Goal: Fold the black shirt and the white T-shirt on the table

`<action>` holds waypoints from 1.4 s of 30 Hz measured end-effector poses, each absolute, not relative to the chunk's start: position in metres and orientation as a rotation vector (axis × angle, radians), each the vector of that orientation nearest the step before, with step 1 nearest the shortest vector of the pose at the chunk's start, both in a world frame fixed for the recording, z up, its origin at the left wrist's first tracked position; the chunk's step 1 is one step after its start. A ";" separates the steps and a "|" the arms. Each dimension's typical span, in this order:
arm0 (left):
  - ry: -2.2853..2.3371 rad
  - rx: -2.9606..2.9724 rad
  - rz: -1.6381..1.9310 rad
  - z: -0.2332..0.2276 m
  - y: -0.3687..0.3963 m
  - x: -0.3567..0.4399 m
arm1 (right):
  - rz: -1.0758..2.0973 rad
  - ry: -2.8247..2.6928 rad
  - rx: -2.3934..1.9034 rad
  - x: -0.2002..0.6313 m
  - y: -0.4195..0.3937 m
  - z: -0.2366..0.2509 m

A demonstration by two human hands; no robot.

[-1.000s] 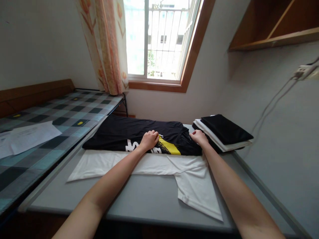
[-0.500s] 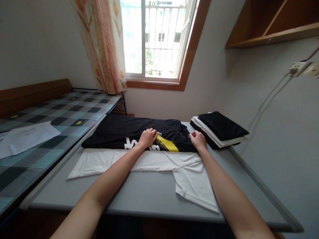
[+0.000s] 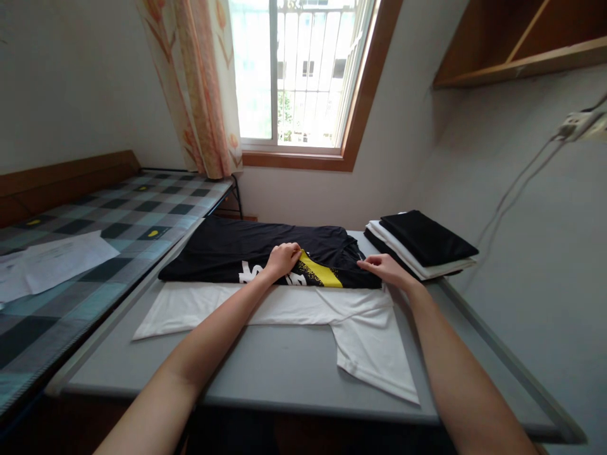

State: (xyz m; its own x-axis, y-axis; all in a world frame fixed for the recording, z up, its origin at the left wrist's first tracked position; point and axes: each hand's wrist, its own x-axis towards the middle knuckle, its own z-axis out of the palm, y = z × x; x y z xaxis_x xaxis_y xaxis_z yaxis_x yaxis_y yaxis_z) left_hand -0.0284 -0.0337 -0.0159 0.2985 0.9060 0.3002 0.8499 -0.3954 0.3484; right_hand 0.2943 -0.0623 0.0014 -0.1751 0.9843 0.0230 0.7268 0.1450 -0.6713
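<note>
Head view of a grey surface with a raised rim, set between a checked bed on the left and a wall on the right. A black T-shirt with white lettering and a yellow patch lies folded lengthwise across the far half of the surface, overlapping the far edge of a white T-shirt, whose sleeve points toward the near rim. The left hand rests on the black T-shirt's near fold beside the yellow patch, fingers curled on the cloth. The right hand is at the garment's right end, fingers pinching the fabric near the collar. A stack of folded clothes occupies the far right corner, just beside the right hand. The near half of the surface is bare grey between both forearms.
</note>
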 end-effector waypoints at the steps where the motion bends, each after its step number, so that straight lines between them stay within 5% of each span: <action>1: 1.647 2.411 0.686 -0.015 -0.033 -0.029 | 0.836 -1.998 -1.627 0.294 -0.065 0.004; 16: 1.769 2.449 0.639 -0.024 -0.035 -0.024 | 0.979 -2.040 -1.691 0.293 -0.069 0.010; 24: 1.851 2.468 0.549 -0.009 -0.037 -0.038 | 0.764 -2.089 -1.814 0.292 -0.069 0.008; 30: 1.897 2.413 0.273 0.007 -0.033 -0.100 | 0.053 -2.114 -1.872 0.267 -0.073 0.005; 42: 1.917 2.428 0.199 -0.007 -0.025 -0.264 | 0.344 -2.174 -1.773 0.256 -0.073 -0.008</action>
